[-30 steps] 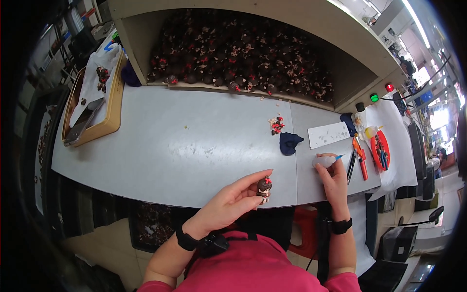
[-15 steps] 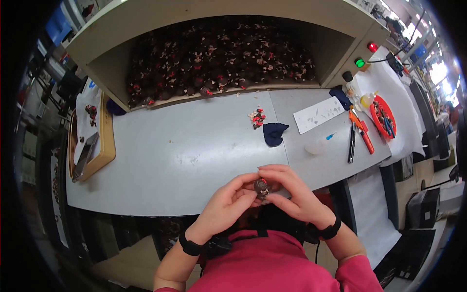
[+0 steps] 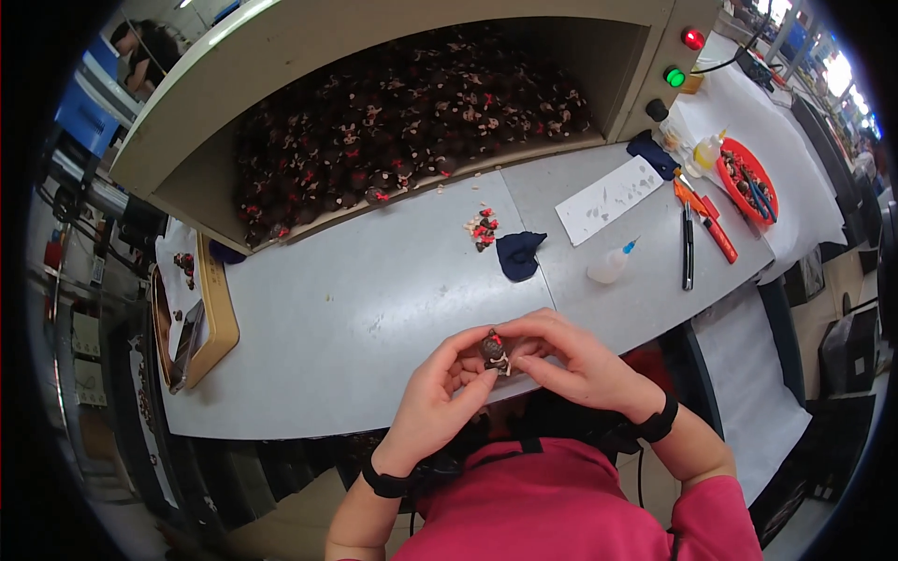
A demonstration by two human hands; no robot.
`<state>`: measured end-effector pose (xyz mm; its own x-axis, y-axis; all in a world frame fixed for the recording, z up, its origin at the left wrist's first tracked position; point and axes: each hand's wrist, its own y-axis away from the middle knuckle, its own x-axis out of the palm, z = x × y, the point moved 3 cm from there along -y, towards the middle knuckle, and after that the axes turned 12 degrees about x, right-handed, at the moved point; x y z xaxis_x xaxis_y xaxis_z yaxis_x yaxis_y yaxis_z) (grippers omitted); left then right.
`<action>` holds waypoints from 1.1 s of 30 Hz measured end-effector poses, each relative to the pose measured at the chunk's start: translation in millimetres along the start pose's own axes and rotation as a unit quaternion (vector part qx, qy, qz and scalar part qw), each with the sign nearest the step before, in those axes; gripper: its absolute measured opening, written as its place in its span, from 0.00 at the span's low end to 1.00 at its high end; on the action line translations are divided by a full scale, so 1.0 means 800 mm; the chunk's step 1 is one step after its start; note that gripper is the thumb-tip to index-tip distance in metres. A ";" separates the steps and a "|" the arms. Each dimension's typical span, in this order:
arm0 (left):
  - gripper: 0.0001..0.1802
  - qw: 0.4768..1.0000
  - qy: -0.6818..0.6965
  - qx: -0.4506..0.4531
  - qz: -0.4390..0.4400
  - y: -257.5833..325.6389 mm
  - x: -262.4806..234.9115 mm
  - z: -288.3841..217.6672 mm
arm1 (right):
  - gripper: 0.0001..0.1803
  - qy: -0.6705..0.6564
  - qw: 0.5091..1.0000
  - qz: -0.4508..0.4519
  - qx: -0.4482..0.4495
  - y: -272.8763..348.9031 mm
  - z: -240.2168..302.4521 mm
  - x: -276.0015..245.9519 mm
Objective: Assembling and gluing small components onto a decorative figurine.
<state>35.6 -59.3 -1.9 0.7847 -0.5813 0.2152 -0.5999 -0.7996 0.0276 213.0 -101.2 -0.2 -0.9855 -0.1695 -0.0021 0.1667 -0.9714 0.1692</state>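
Note:
A small dark brown figurine (image 3: 494, 348), with a round head, a bit of red on top and a pale part lower down, stands upright between my hands at the table's front edge. My left hand (image 3: 438, 393) grips it from the left, thumb against its lower part. From the right, my right hand (image 3: 572, 363) curls round it, the fingers behind and the thumb near its base. Beyond them lie a dark blue cloth (image 3: 520, 256) and a small pile of red, dark and pale bits (image 3: 483, 228). A squeeze bottle with a blue needle tip (image 3: 610, 266) lies to the right.
A beige cabinet (image 3: 617, 89) at the back holds a heap of dark, red and pale pieces. At right are a white plate (image 3: 608, 200), a black pen (image 3: 687, 248), an orange-red cutter (image 3: 718, 239) and a red bowl (image 3: 769, 178). A yellow tray (image 3: 221, 323) stands at left.
The whole view has turned and shifted slightly. The figurine stays in both hands, a little more upright, and my right thumb and fingers have moved slightly around it.

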 end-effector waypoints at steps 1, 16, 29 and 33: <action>0.25 1.000 -0.002 -0.003 0.003 0.000 0.000 0.001 | 0.22 0.018 1.000 0.002 0.001 -0.001 0.003 -0.002; 0.28 0.986 -0.143 0.068 0.041 -0.003 0.000 0.007 | 0.24 0.072 0.997 -0.010 0.010 -0.007 0.008 -0.002; 0.26 0.980 -0.181 0.031 0.077 -0.014 0.003 -0.003 | 0.22 0.118 0.992 -0.047 0.007 -0.003 0.004 -0.001; 0.26 0.978 -0.197 0.014 0.064 -0.006 -0.008 -0.007 | 0.23 0.119 0.993 -0.001 -0.016 -0.017 0.004 0.007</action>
<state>33.1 -50.8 2.3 0.7067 -0.6850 -0.1772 -0.6964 -0.7177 -0.0029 204.8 -89.0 0.4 -0.9516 -0.1975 -0.2354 0.1687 -0.9761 0.1368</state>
